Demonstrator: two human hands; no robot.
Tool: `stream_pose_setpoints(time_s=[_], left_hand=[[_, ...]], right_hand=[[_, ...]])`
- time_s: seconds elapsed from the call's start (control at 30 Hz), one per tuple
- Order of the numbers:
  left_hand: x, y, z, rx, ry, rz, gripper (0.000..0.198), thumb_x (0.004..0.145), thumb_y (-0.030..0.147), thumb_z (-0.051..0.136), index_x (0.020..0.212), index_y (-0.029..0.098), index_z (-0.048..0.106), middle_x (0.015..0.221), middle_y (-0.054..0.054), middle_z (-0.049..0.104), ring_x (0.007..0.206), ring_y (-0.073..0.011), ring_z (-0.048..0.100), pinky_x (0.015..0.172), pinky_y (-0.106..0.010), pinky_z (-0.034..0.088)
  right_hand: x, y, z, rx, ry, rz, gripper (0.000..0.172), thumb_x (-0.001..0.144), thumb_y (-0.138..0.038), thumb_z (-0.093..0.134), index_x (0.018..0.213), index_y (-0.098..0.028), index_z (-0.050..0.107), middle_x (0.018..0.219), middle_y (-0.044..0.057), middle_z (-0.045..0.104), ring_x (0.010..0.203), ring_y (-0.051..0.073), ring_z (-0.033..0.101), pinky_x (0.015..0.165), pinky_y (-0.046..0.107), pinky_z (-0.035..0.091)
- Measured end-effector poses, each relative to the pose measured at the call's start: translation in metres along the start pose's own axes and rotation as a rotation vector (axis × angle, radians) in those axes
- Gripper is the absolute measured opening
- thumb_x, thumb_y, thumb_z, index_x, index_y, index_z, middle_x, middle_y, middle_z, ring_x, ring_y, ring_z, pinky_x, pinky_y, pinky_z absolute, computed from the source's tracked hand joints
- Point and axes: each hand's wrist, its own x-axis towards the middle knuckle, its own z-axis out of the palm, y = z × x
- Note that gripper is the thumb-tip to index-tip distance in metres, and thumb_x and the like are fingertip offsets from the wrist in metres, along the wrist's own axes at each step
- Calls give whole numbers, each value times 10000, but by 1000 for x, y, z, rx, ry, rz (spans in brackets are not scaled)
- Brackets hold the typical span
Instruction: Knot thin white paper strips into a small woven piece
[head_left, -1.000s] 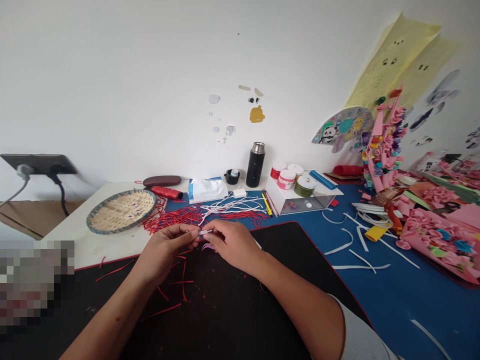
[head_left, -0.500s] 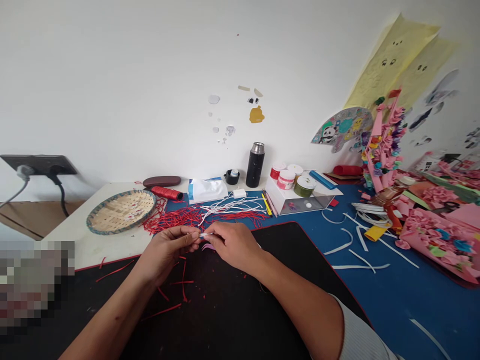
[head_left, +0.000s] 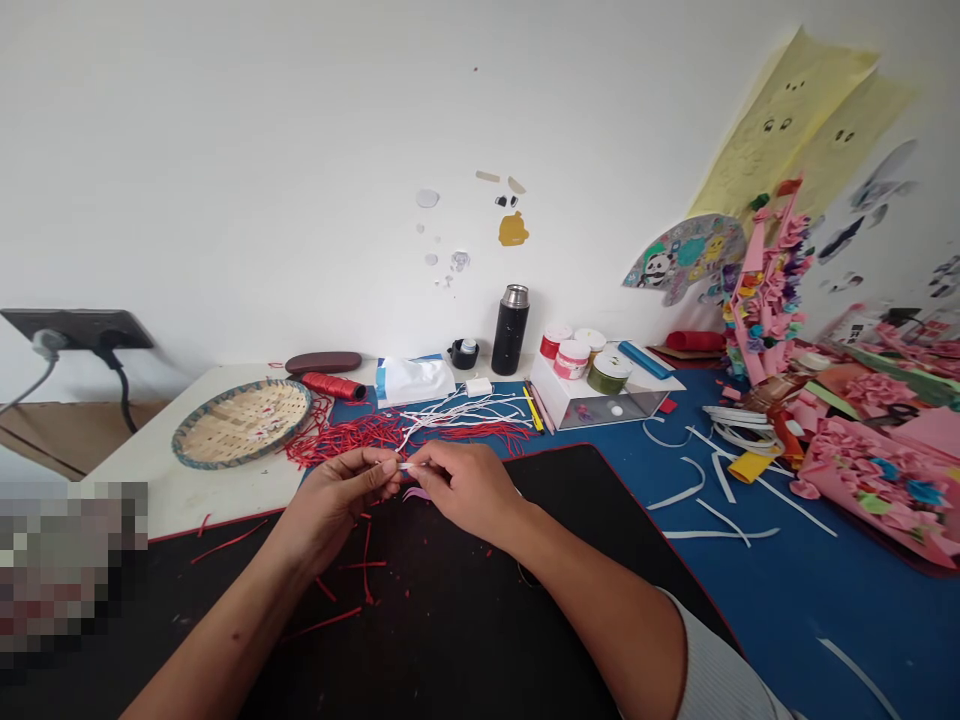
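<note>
My left hand (head_left: 358, 482) pinches one end of a small white strip (head_left: 406, 466) between thumb and fingertips. The other end is in the closed fingers of my right hand (head_left: 471, 490). Only a short white stretch shows between the two hands, so its full shape is hidden. Just below, a purple curled strip (head_left: 415, 493) shows beside my right fingers. Red cord scraps (head_left: 367, 560) lie on the black mat (head_left: 450, 640) under my hands. Behind them are white cords (head_left: 465, 412) and a heap of red cords (head_left: 352, 437).
Along the wall stand a woven basket (head_left: 240, 425), a red thread spool (head_left: 334, 387), a black flask (head_left: 511, 335) and lidded jars (head_left: 572, 360) on a white box (head_left: 551, 390). To the right, white paper strips (head_left: 724, 533) and pink paper flowers (head_left: 862, 460) cover the blue tabletop (head_left: 810, 610).
Both hands keep their hold on the white strip at the same spot. My right fingers have shifted very slightly; less of the strip shows between the hands.
</note>
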Motion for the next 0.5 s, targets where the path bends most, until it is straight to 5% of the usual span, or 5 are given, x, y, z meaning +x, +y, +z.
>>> stream_pose_setpoints(time_s=[0.23, 0.5], left_hand=[[-1, 1, -1, 250, 28, 156, 341, 636, 487, 952, 806, 219, 827, 831, -47, 807, 813, -211, 711, 784, -291, 555], [-5, 4, -2, 578, 15, 342, 239, 798, 489, 798, 818, 251, 804, 850, -38, 803, 837, -258, 720, 797, -337, 539]], right_hand=[[0, -1, -1, 21, -12, 69, 152, 1005, -308, 629, 1064, -234, 748, 760, -15, 723, 638, 125, 598, 625, 244, 360], [1, 4, 2, 444, -161, 246, 254, 1063, -377, 512, 992, -198, 677, 721, -19, 681, 563, 98, 641, 568, 206, 451]])
